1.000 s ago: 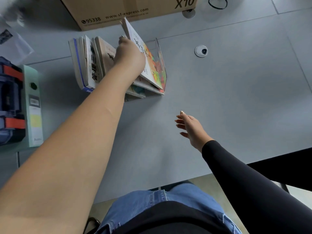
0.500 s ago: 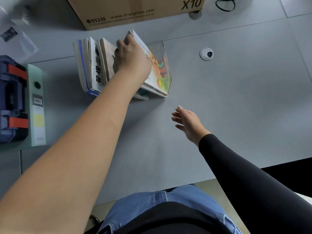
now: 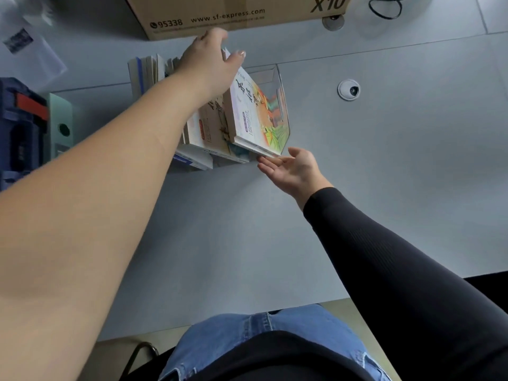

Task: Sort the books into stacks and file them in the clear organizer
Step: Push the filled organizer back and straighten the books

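Behind books (image 3: pixel 255 114): box (image 3: pixel 236 15) "www.sf-express.com", "95338"

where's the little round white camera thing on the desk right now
In the head view, the round white camera sits on the grey desk, right of the clear organizer and beyond the right hand.

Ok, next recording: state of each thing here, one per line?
left hand: open, resting on the books' far edges
right hand: open, palm up, at the colourful book's near edge
colourful book: in the organizer, leaning left
clear organizer: holding books
cardboard box: closed, as far as visible
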Action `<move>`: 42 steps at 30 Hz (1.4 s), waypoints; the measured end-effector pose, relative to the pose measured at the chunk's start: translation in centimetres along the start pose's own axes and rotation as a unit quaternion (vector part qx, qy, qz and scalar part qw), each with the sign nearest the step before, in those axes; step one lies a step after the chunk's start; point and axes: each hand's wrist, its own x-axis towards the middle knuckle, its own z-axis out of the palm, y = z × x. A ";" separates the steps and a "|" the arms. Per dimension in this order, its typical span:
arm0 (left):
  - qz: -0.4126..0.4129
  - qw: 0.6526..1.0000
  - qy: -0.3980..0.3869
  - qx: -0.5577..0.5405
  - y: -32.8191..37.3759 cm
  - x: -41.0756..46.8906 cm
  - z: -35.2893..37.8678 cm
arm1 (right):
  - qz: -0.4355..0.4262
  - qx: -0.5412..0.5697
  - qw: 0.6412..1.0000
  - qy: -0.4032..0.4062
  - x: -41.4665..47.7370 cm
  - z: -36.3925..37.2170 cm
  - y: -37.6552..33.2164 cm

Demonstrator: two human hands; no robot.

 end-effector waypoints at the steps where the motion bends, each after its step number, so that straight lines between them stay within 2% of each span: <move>1: -0.006 1.000 -0.014 -0.009 0.1 0.5 0.1 | 0.003 0.002 1.000 0.004 0.1 -0.1 -0.2; 3: -0.017 0.999 -0.022 -0.021 -0.1 1.5 0.2 | 0.005 -0.023 0.999 0.021 0.6 -0.3 -0.4; 5: -0.017 0.999 0.018 -0.026 -0.8 2.1 -0.3 | -0.020 -0.137 0.988 0.062 1.1 -0.6 -0.5; 6: -0.011 0.998 0.058 -0.033 -1.4 2.1 -0.9 | -0.044 -0.261 0.960 0.085 1.1 -0.6 -0.5; 8: 0.018 0.986 0.154 -0.059 -3.4 1.1 -2.4 | -0.104 -0.514 0.846 0.099 0.9 -1.1 -0.5; 9: 0.018 0.977 0.197 -0.078 -4.8 0.1 -3.0 | -0.132 -0.582 0.797 0.092 1.0 -1.3 -0.7; 12: -0.080 0.942 0.287 -0.154 -10.7 -3.4 -2.9 | -0.197 -0.645 0.737 0.048 1.9 -1.6 -1.6; 14: -0.184 0.920 0.283 -0.200 -14.7 -5.8 -0.4 | -0.219 -0.680 0.700 0.027 2.7 -1.4 -2.0; 15: -0.212 0.920 0.248 -0.217 -16.1 -6.8 1.2 | -0.223 -0.690 0.688 0.022 3.2 -1.3 -2.0; 19: -0.209 0.959 0.000 -0.192 -16.9 -9.8 7.8 | -0.234 -0.692 0.683 0.021 4.5 -1.9 -2.3; 22: -0.185 0.966 -0.090 -0.156 -15.7 -10.1 10.3 | -0.245 -0.704 0.666 0.025 4.7 -2.3 -2.2; 25: -0.196 0.961 -0.092 -0.174 -15.9 -9.3 11.3 | -0.273 -0.701 0.658 0.031 4.8 -2.3 -2.2; 31: -0.220 0.950 -0.013 -0.221 -15.7 -8.3 11.7 | -0.315 -0.713 0.625 0.049 4.6 -2.5 -1.9; 36: -0.203 0.960 0.020 -0.192 -16.4 -7.5 11.7 | -0.323 -0.727 0.596 0.107 5.3 -2.4 -1.9; 42: -0.214 0.963 0.042 -0.157 -16.2 -7.4 11.8 | -0.344 -0.721 0.587 0.128 6.1 -2.7 -1.8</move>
